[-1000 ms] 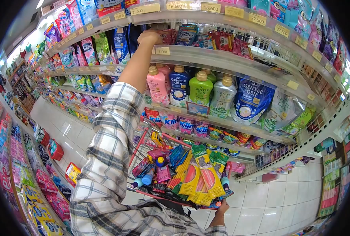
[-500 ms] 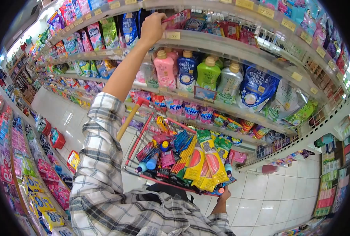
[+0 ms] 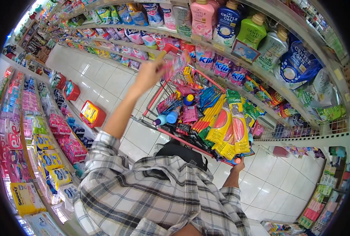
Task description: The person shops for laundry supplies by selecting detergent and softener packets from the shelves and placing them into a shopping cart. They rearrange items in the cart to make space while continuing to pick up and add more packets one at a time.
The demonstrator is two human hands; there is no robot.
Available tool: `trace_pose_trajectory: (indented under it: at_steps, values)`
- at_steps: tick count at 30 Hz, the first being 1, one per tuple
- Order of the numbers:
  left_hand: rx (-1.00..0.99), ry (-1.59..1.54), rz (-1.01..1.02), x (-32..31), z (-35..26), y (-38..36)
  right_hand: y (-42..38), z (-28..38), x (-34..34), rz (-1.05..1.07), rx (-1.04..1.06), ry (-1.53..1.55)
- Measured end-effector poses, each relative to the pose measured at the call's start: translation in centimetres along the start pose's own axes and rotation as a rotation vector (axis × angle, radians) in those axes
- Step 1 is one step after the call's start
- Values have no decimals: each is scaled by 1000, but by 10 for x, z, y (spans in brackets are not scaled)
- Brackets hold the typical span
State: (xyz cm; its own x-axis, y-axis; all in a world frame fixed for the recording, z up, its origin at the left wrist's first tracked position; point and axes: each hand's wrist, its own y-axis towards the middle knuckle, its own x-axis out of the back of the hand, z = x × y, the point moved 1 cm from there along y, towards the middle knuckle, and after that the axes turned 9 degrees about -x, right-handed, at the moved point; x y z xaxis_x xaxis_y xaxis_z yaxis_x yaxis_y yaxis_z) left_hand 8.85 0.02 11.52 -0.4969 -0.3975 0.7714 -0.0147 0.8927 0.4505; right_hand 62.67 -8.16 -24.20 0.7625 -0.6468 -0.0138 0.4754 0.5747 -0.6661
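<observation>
Raised over the far left side of the shopping cart (image 3: 155,97), my left hand (image 3: 148,77) is closed on a pink packet (image 3: 175,67), blurred by motion. My right hand (image 3: 237,168) is at the near right corner of the cart, its fingers wrapped round the handle end and partly hidden. Heaped in the cart are yellow packs (image 3: 221,128) with pink round shapes, a blue bottle (image 3: 174,115), a yellow-capped bottle (image 3: 188,100), a pink sachet pack (image 3: 190,113) and blue packets (image 3: 209,98).
Shelves beyond the cart hold Gentle Gen bottles (image 3: 227,24), a blue pouch (image 3: 300,63) and Klin packs (image 3: 205,58). Red bins (image 3: 93,114) stand on the tiled floor (image 3: 104,80) to the left. Along the left edge, another shelf carries wrapped packs (image 3: 51,157).
My left hand has come down from the upper shelf with the pink packet and is now over the cart. The view has tilted downward. My right hand stays at the cart's corner.
</observation>
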Motion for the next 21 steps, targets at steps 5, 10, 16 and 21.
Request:
trace_pose_trajectory:
  at_steps: [5, 10, 16, 21]
  values:
    - [166, 220, 233, -72, 37, -99, -6, 5, -3, -14, -14, -19]
    - [342, 349, 244, -84, 31, -114, -8, 5, -2, 2, -10, -21]
    - [289, 300, 128, -76, 36, -112, -8, 5, -2, -26, 3, -35]
    - [326, 387, 306, -85, 36, -118, -6, 6, -2, -21, -7, -32]
